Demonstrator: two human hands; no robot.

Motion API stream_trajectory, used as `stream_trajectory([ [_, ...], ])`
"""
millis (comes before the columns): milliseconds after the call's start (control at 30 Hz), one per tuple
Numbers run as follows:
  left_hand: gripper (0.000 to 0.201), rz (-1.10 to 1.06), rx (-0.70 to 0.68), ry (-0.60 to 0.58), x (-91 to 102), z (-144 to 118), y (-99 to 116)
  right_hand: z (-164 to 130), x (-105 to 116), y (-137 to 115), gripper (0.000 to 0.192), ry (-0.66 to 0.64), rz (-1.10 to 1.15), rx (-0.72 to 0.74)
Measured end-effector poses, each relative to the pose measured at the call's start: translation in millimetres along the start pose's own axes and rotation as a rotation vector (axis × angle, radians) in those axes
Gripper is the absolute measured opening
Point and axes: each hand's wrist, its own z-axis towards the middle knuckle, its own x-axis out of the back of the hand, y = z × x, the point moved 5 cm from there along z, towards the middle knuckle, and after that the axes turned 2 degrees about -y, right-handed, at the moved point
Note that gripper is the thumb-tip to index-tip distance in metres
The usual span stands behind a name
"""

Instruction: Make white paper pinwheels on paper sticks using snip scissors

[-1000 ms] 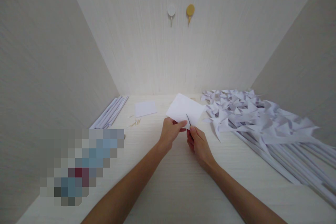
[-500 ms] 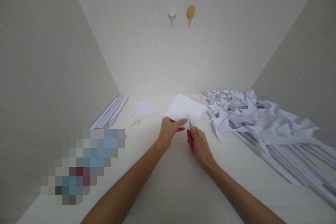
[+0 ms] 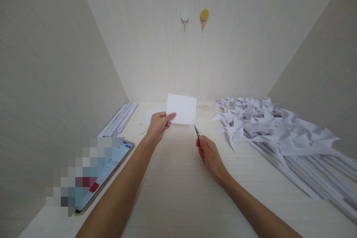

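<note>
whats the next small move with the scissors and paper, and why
Probably bring the scissors back to the paper's lower right corner. The left hand holds the sheet up by its lower left corner, and the blade tip in the right hand sits just below it, apart.

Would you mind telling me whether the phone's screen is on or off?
On: the phone, lying flat on the table, shows a lit display with digits.

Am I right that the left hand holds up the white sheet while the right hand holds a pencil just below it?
Not quite. The head view shows the right hand gripping small scissors, not a pencil. The rest stands: the left hand holds up the white sheet, with the blades just below it.
</note>
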Motion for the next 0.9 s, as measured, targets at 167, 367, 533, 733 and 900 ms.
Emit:
stream_trajectory([
  [167,0.017,-0.189,0.074,0.027,-10.6,-2.8,-9.3,1.0,-0.4,3.8,0.04,0.006,0.04,-0.003],
  [367,0.022,-0.18,0.073,-0.001,-25.4,-10.3,-19.9,0.5,-0.3,4.0,0.039,0.015,0.072,-0.017],
  [533,0.016,-0.156,0.04,-0.018,-31.0,-13.3,-26.0,0.5,-0.8,0.9,0.038,0.02,0.132,-0.029],
  [733,0.009,-0.198,-0.005,-0.113,-40.3,-16.7,-25.0,0.9,-2.4,-3.6,0.036,-0.001,0.245,-0.08],
  [900,0.012,-0.052,0.019,-0.092,-38.5,-19.1,-24.5,0.5,-2.4,-5.5,0.035,-0.023,0.284,-0.1],
])
